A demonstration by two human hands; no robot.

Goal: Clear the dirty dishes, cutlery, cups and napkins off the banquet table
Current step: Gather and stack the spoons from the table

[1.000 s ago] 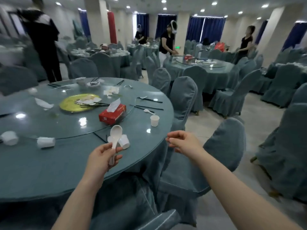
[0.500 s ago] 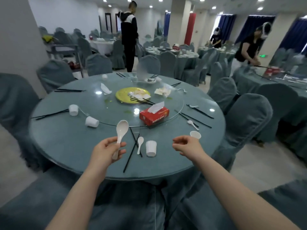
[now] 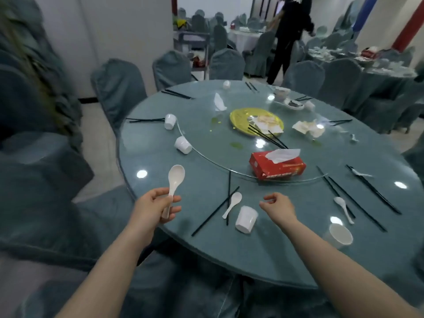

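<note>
A white soup spoon (image 3: 174, 182) — glossy, deep-bowled — stands bowl-up over the table's (image 3: 160, 161) near-left edge, its handle pinched in the left hand (image 3: 153, 206). The right hand (image 3: 278, 205) hovers empty, fingers loosely curled, near an overturned cup (image 3: 246, 219).

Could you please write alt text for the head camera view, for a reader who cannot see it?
A person's left hand holds a white ceramic soup spoon above a round grey-blue banquet table; the empty right hand hovers near a tipped white cup.
</note>
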